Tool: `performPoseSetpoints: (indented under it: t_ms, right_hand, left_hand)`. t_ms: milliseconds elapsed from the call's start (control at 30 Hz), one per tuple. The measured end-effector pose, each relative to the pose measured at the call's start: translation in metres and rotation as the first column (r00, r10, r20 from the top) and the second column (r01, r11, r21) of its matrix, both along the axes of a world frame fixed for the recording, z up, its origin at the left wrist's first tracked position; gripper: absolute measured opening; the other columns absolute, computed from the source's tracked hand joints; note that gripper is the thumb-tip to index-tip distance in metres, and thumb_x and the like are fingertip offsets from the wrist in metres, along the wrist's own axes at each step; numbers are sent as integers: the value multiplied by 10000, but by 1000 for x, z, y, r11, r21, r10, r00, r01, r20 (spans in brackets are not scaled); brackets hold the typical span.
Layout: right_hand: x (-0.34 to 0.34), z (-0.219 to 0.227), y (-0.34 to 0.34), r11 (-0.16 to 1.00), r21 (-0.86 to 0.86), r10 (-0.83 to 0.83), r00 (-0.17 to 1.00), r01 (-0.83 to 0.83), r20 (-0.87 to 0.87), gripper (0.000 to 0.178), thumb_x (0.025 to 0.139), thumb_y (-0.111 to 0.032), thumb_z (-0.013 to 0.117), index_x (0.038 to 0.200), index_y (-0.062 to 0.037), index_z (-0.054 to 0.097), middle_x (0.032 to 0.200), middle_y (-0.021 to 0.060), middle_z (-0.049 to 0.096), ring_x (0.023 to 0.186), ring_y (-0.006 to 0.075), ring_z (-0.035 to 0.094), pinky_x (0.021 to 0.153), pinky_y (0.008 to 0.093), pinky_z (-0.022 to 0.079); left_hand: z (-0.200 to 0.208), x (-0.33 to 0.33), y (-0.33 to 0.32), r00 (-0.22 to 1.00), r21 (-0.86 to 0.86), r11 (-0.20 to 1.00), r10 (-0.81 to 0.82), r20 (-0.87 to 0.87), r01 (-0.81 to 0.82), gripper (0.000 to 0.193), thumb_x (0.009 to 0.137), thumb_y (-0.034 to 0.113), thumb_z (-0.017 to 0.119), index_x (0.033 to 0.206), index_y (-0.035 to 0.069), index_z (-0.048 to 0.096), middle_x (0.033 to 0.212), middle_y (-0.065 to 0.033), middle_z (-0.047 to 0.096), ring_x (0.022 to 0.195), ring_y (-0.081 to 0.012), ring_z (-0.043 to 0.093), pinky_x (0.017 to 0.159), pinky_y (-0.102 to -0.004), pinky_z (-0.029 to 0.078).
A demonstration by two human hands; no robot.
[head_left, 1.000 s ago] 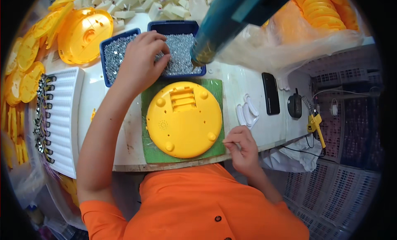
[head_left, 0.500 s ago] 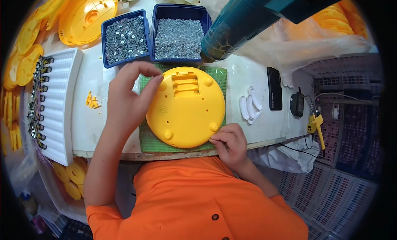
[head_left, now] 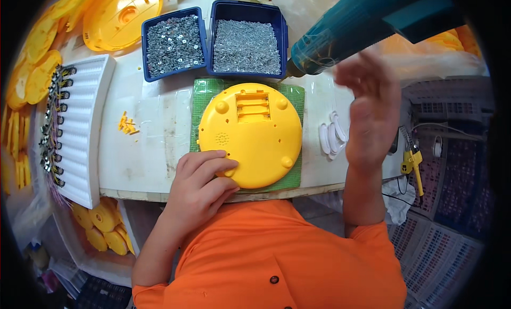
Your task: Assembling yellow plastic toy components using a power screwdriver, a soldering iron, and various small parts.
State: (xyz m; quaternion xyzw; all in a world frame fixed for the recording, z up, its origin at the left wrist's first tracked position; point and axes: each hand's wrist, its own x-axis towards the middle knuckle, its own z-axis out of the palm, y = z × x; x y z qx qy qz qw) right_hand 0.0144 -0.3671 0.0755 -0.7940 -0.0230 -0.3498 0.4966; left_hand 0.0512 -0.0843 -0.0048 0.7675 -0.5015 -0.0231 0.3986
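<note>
A round yellow plastic housing (head_left: 250, 144) lies on a green mat (head_left: 294, 173), its underside up, with a battery compartment (head_left: 253, 106) near the far edge. My left hand (head_left: 201, 181) grips its near-left rim, fingers over the edge by a round foot. Raised at the right is my right hand (head_left: 371, 109), blurred, with nothing seen in it and its fingers parted. It is just below a teal power screwdriver (head_left: 340, 35), whose tip hangs beyond the housing's far edge; no contact can be made out.
Behind the mat stand two blue bins of small screws, one left (head_left: 200, 40) and one right (head_left: 283, 29). White curved parts (head_left: 332, 136) lie right, small yellow pieces (head_left: 128, 124) left. A white ridged tray (head_left: 85, 133) of wired parts and yellow shells (head_left: 122, 19) are farther left.
My left hand has moved from the housing's far-left side to its near-left rim. My right hand has left the near-right rim and risen toward the screwdriver. The view has shifted slightly.
</note>
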Motion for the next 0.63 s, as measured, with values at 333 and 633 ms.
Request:
performPoseSetpoints:
  t_ms: [333,633]
  right_hand:
    - [50,38,-16,419,564,744,625,-711,235,1048,935,-840,349,1495,44,406,1378,242,564,1205,363,612,1027,504,477]
    - [1,-31,-1,368,655,643,690,-660,334,1053,915,-766,444,1540,71,308,1064,262,624,974,302,608,983,472,425]
  left_hand:
    - [15,24,4,991,-57,997,36,-126,-43,477,769,128,833,1203,58,648,1228,-120,661,1143,-341,618,984,-451,477]
    - [6,62,-40,884,182,944,322,-340,-274,637,888,299,773,1394,4,522,1364,-225,596,1269,-407,565,1092,-468,446]
